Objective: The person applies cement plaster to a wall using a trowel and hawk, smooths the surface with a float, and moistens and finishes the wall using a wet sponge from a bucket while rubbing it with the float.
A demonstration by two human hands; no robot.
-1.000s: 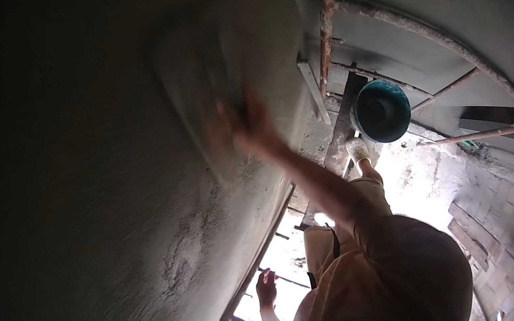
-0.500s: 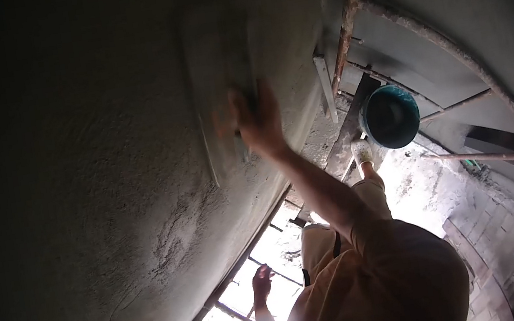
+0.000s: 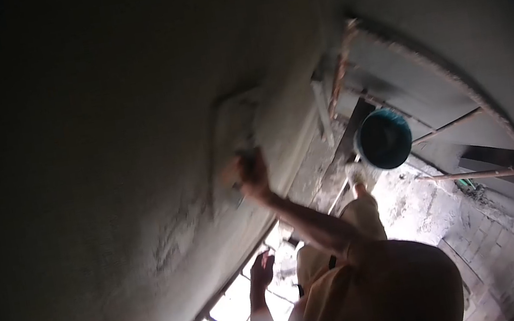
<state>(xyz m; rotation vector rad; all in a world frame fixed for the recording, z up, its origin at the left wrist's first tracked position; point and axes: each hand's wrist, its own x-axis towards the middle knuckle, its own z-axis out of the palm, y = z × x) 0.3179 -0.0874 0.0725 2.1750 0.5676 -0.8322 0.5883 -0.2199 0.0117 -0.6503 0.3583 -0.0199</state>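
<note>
In the head view, my right hand point(image 3: 252, 175) is closed around the handle of a rectangular plastering trowel point(image 3: 228, 122). Its long blade lies against the grey plastered wall point(image 3: 96, 183), and motion blurs its edges. A rough, uneven patch of plaster point(image 3: 176, 237) shows on the wall below and left of the blade. Lower down, my left hand point(image 3: 262, 269) hangs in front of the bright window bars, holding nothing that I can see. Its fingers are loosely bent and a little apart, mostly in shadow.
A dark teal bucket point(image 3: 384, 139) stands beside my shoe point(image 3: 355, 175) on a plank. Around it runs a rusty, curved metal scaffold frame point(image 3: 455, 77). A narrow pale strip point(image 3: 322, 108) leans near the wall corner. Far below lies paved ground point(image 3: 486, 246); a barred window point(image 3: 228, 306) is at lower left.
My right hand and the trowel have moved down along the wall. The view has shifted a little, so the bucket and scaffold frame sit lower. My left hand stays by the window.
</note>
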